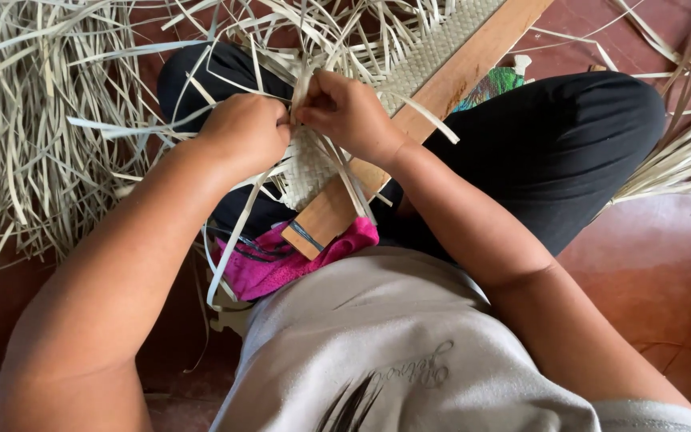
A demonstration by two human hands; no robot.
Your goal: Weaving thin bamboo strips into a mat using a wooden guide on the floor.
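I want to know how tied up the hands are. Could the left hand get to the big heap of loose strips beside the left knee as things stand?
Probably yes: the heap of loose strips lies beside the left hand with nothing between, though that hand is pinching strips at the woven band.

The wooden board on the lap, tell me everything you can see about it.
The wooden board is a long, flat, light-brown plank running diagonally from the lap up and out of the top edge. A dark band crosses it near its squared lower end, which lies over a pink cloth. A pale woven strip lies along its left side. The right hand rests over its middle, beside the left hand, both pinching loose strips. Black trousers lie under it.
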